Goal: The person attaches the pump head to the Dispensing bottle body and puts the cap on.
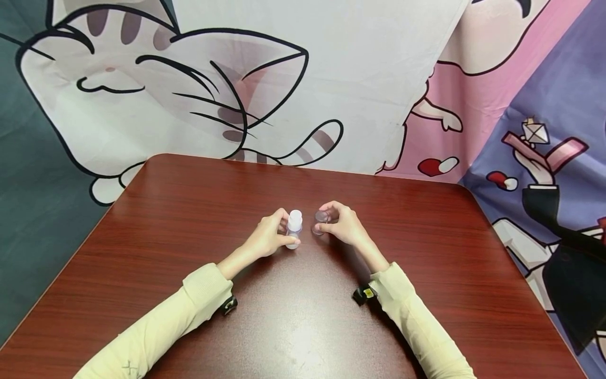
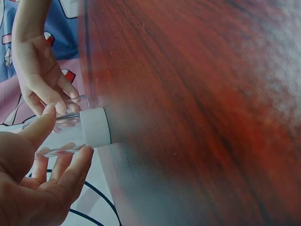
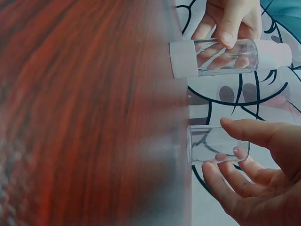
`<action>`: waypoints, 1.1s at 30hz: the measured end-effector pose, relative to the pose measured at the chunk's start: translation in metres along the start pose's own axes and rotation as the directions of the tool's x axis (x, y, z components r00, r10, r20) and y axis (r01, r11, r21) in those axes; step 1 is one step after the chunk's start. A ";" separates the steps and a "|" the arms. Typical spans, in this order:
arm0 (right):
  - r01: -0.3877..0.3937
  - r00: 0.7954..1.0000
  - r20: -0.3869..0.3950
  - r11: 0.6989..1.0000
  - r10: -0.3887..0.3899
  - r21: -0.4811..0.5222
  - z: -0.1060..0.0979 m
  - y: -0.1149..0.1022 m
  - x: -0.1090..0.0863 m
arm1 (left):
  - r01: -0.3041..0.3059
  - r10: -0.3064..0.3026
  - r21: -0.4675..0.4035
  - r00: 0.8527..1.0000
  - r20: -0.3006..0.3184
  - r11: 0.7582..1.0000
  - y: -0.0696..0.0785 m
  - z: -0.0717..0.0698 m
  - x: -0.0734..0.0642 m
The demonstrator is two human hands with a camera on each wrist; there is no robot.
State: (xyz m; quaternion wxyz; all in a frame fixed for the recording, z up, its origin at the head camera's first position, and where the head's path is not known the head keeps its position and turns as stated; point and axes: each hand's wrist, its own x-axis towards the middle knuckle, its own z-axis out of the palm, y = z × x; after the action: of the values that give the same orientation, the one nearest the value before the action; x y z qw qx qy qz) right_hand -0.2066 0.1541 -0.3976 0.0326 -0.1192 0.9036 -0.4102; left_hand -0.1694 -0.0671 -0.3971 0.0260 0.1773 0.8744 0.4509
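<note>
A small clear bottle (image 1: pixel 294 230) with a white pump top and a white base (image 2: pixel 95 127) stands upright on the table. My left hand (image 1: pixel 269 237) grips it from the left, thumb on the near side and fingers round the far side. Just to the right is a clear cylindrical cap (image 1: pixel 320 223), standing on the tabletop apart from the bottle. Around it curl the thumb and fingers of my right hand (image 1: pixel 347 226), holding it lightly. Through the see-through wall of the bottle (image 3: pixel 225 56), the left fingers show in the right wrist view.
The dark red wooden table (image 1: pixel 284 179) has a glossy, light-reflecting surface. Behind it hangs a cloth (image 1: pixel 369 79) printed with a cartoon cat and other figures. Each sleeve cuff has a small black wrist device (image 1: pixel 364 295) near it.
</note>
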 end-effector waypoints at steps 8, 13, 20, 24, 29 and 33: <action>0.010 1.000 -0.009 1.000 -0.010 -0.024 0.001 -0.008 -0.005 | 0.001 -0.001 0.011 1.000 -0.004 1.000 0.000 0.000 0.000; 0.002 1.000 -0.007 1.000 -0.002 -0.020 0.002 -0.010 -0.005 | 0.004 -0.004 0.002 1.000 0.002 1.000 0.000 0.000 0.000; 0.004 1.000 -0.014 1.000 -0.005 -0.023 0.002 -0.017 -0.008 | 0.003 -0.003 0.002 1.000 0.002 1.000 0.000 0.000 -0.001; 0.017 1.000 -0.019 1.000 -0.017 -0.011 0.002 -0.023 -0.011 | 0.007 -0.007 0.001 1.000 0.003 1.000 0.001 0.000 -0.001; 0.036 0.999 -0.020 0.999 -0.036 -0.004 0.002 -0.028 -0.013 | 0.014 -0.013 0.000 1.000 0.006 1.000 0.001 -0.001 -0.001; 0.027 0.999 -0.023 1.000 -0.027 -0.008 0.002 -0.031 -0.015 | 0.017 -0.017 -0.002 1.000 0.009 1.000 0.001 0.000 0.000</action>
State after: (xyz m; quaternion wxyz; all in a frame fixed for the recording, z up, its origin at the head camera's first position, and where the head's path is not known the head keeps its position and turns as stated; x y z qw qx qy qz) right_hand -0.1863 0.1364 -0.3761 0.0163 -0.1270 0.9037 -0.4085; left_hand -0.1689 -0.0670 -0.3959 0.0338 0.1717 0.8754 0.4507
